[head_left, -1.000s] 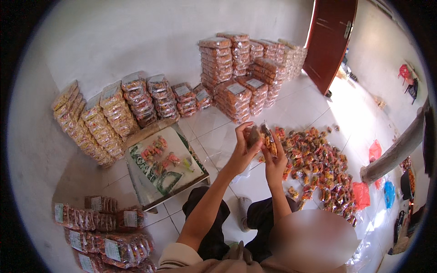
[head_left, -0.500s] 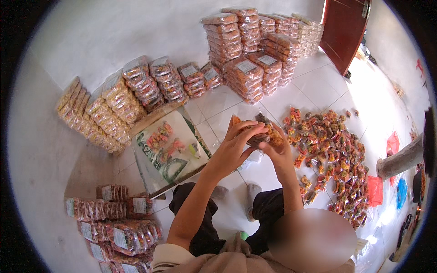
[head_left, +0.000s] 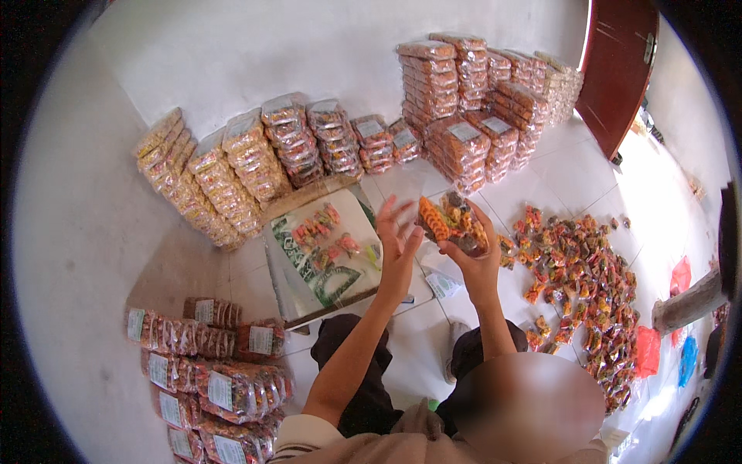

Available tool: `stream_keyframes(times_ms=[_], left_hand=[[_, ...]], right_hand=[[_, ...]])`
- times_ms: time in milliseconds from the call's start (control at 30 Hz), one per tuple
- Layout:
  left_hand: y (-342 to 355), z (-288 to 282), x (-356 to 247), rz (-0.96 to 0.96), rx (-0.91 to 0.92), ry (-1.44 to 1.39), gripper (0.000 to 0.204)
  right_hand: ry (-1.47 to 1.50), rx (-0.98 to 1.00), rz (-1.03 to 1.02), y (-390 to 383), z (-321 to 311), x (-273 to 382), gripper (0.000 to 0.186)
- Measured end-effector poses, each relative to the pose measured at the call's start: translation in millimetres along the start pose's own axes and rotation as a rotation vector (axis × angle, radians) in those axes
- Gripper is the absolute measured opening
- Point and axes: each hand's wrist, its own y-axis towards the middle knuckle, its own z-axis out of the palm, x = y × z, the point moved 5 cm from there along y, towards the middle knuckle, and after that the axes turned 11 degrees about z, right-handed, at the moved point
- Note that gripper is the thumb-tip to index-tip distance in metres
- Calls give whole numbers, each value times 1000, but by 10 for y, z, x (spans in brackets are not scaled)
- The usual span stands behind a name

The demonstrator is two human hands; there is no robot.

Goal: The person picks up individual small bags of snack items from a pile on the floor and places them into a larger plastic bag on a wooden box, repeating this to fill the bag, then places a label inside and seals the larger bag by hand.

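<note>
My right hand (head_left: 481, 261) grips small clear packets of orange and dark snacks (head_left: 454, 220), held up in front of me. My left hand (head_left: 397, 236) is just left of them with its fingers spread; its thumb comes close to the orange packet, and I cannot tell whether it touches. Below and to the left is a low board with a white and green sheet (head_left: 354, 280). A few small packets of colourful snacks (head_left: 317, 226) lie on that sheet.
A wide heap of small snack packets (head_left: 580, 271) covers the floor at right. Stacks of large clear snack packs (head_left: 456, 147) line the wall, with more packs (head_left: 220, 390) at lower left. A dark red door (head_left: 616, 73) stands far right, near a grey post (head_left: 688, 301).
My left hand has come away from the packets and its fingers have spread. My right hand keeps hold of them. The whole view has shifted, the scene moving right and down.
</note>
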Motion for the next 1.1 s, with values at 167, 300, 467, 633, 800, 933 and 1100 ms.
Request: stream_keyframes(times_ms=[167,300,467,633,800,933,1100], left_hand=[[-112,-278,172,-364,-83,-260,54],[-140,-704,144,-325,-306,-429,49],[-172,-1220,-54,-282,-513,-499,51],[-109,-1189,-242,-415,-582,-451,57],[-141,-1287,-260,-369,-587,-572,53],[-156,-1202,-378,-404,-510,-378,50],[-255,-1359,26,-321,-528,-430,60]], right_hand=[[-93,114,-57,-24,374,-167,72],[-137,336,-8,-22,710,-391,65],[26,474,146,-131,1183,-495,52],[190,279,197,-83,1204,-629,42],[222,89,291,-143,1206,-602,30],[496,156,505,-169,1232,-799,32],[319,211,623,-255,1393,-871,32]])
